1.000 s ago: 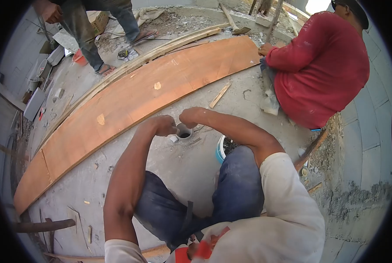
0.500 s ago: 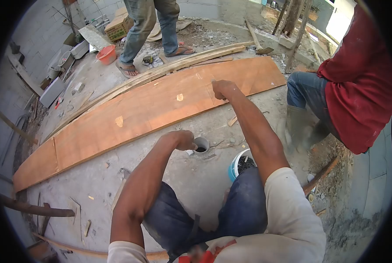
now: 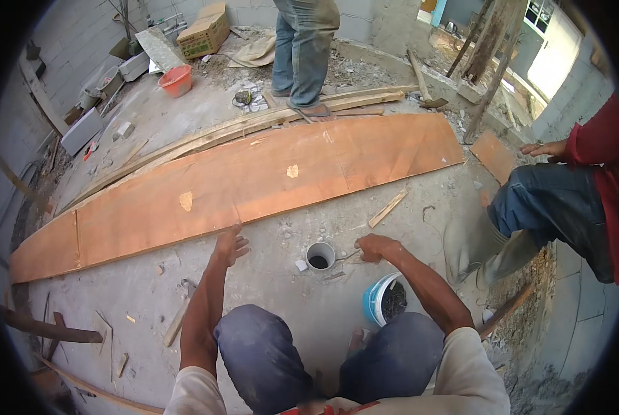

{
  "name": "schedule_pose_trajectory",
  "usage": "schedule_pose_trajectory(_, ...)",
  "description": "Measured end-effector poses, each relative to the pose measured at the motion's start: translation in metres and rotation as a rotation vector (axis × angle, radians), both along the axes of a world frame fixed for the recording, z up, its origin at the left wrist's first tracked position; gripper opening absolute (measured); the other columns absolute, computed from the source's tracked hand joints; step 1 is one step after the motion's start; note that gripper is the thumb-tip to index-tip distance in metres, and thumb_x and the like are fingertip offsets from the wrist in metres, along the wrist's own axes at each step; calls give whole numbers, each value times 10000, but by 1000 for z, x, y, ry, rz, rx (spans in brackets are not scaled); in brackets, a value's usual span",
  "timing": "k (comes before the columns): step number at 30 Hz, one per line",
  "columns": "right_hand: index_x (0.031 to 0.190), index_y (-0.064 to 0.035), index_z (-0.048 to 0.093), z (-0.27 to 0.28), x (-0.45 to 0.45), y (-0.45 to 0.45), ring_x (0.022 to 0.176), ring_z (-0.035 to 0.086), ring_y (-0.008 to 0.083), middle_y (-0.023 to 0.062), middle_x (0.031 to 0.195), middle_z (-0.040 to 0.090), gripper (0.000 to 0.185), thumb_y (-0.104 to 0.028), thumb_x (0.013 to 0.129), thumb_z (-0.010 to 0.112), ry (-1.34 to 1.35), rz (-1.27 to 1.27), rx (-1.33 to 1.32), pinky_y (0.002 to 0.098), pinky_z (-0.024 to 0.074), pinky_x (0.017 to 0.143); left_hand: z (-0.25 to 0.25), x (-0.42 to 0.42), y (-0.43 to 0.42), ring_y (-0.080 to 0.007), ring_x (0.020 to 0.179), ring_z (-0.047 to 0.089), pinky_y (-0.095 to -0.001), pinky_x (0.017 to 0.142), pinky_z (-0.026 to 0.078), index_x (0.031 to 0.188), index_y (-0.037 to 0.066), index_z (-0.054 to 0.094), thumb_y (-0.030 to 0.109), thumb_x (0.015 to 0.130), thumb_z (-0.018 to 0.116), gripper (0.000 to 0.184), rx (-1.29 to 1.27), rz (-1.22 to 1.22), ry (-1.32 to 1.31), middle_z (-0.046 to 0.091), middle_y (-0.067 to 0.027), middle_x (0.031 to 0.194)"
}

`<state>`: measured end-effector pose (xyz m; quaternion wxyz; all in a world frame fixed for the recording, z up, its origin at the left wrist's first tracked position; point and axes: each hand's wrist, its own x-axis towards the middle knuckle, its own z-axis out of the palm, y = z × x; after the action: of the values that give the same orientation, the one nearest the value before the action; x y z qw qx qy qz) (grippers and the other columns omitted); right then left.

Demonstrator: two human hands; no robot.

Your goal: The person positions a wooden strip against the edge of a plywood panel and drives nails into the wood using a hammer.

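A short grey pipe [image 3: 320,249] stood upright in the concrete floor [image 3: 289,294], its open mouth facing upward. A thin strip [image 3: 349,255] ran out sideways from its right side toward the right hand [image 3: 380,247], the nearer of the two hands. That hand was curled with its fingertips at the strip's outer end; from where I stood, I couldn't tell whether they gripped it. The left hand [image 3: 231,245] was well apart from it, on the pipe's other side, its fingers spread and holding nothing I could see. Its fingertips reached the near edge of a long plywood board [image 3: 268,180], though whether they touched was unclear.

A pale lump [image 3: 301,265] sat just beside the pipe on the left hand's side. Below the right forearm, a light-blue bucket [image 3: 372,304] of dark bits stood near the right knee [image 3: 392,356], both on the body's side of the pipe. Beyond the right hand lay a wood offcut [image 3: 389,207].

The board's long axis slanted from the floor's left edge up toward its far right, across the space beyond both hands. Past it lay timber strips [image 3: 247,124] and a standing person's legs [image 3: 306,62]. Toward the floor's right edge, a co-worker's hand [image 3: 546,149] hung above a bent knee.
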<state>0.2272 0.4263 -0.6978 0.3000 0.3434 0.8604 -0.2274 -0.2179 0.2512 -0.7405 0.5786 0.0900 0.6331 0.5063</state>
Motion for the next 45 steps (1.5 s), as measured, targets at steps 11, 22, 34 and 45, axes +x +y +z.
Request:
schedule_pose_trajectory(11,1341,-46,669,-53,17,-25,1214,671,444,276,1275,711,438,-223,941,682,253,-135,-141,511,526,1059,-96,-46,43,-347,1495,436,-539,1256,348,1565,32,413,471,986,770,810,457,742,-289,471,-178,1588)
schedule_pose_trajectory(22,1393,-32,635,-18,15,-9,1230,663,439,288,1317,689,481,-220,952,682,357,-263,-119,484,516,1076,-60,20,-54,-363,1427,498,-583,1221,407,1519,51,484,375,1026,732,640,202,730,-249,542,-164,1504)
schedule_pose_trajectory(34,1643,-79,359,100,-108,108,1250,658,460,284,1380,666,702,-147,987,602,81,-219,125,531,554,1026,-40,43,-102,-345,1395,562,-511,1156,472,1524,22,483,363,1079,652,585,-65,510,-130,585,-177,1494)
schedule_pose_trajectory(45,1479,-101,615,80,-227,159,1252,710,331,138,1366,730,500,-111,979,632,128,-240,285,518,586,978,84,151,-260,-340,1281,645,-487,1080,532,1495,-34,494,494,1088,558,670,99,270,-313,598,-237,1459)
